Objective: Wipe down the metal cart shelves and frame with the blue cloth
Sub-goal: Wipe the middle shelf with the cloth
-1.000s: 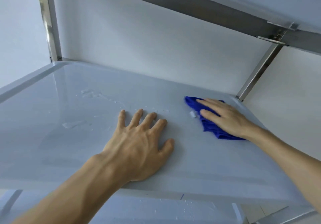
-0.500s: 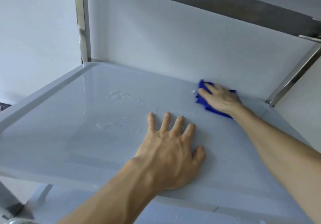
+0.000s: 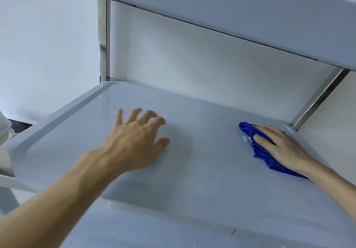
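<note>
Blue cloth [image 3: 259,152] pinned flat under the right hand [image 3: 279,147] near the back right corner of the metal cart shelf [image 3: 192,170], fingers straight for wiping pressure; left hand [image 3: 134,141] splayed, holding nothing, apparently bracing mid-shelf.

The left hand [image 3: 134,141] is smeared by motion blur, its fingertips [image 3: 150,115] soft, so whether the palm touches the shelf [image 3: 202,161] cannot be told. The right hand [image 3: 279,147] covers much of the blue cloth [image 3: 248,130]; the cloth's part beneath it is hidden. Both forearms run out past the picture's edge. The shelf's right end is cut off. A white ribbed thing [image 3: 4,128] left of the shelf is mostly out of frame, unidentifiable.
</note>
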A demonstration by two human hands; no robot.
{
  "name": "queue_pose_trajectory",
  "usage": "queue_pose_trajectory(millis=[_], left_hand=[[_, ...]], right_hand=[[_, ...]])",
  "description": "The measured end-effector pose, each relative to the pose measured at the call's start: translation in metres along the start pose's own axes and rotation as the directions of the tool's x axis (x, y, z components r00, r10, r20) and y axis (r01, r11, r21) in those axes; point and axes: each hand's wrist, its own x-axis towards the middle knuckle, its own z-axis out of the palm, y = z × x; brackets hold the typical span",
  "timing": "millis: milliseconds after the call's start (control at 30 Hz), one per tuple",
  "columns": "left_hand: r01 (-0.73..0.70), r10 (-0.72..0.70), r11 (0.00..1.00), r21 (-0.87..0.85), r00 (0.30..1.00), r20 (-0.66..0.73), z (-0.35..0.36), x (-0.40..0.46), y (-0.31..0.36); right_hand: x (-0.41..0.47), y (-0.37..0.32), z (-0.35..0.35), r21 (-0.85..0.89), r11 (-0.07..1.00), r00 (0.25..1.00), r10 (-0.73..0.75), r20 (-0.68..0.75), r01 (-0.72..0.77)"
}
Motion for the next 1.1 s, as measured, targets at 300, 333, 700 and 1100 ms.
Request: queue_pose_trajectory(millis=[300, 333, 700, 1100], left_hand=[[0.096, -0.096, 0.995, 0.002, 0.995, 0.017, 0.016, -0.005, -0.016], [0.095, -0.095, 0.995, 0.004, 0.995, 0.016, 0.018, -0.004, -0.016], [0.086, -0.086, 0.995, -0.043, 0.996, 0.003, 0.016, -0.006, -0.022], [0.086, -0.087, 0.996, -0.031, 0.996, -0.017, 0.019, -0.004, -0.021]], right_hand=[[0.096, -0.078, 0.029, -0.032, 0.933, 0.905, 0.338, -0.259, -0.358], [0.105, -0.102, 0.034, -0.020, 0.944, 0.913, 0.315, -0.260, -0.331], [0.052, -0.192, 0.056, 0.006, 0.843, 0.841, -0.537, 0.070, 0.538], [0.099, -0.169, 0.051, -0.143, 0.990, 0.997, 0.001, 0.079, 0.010]])
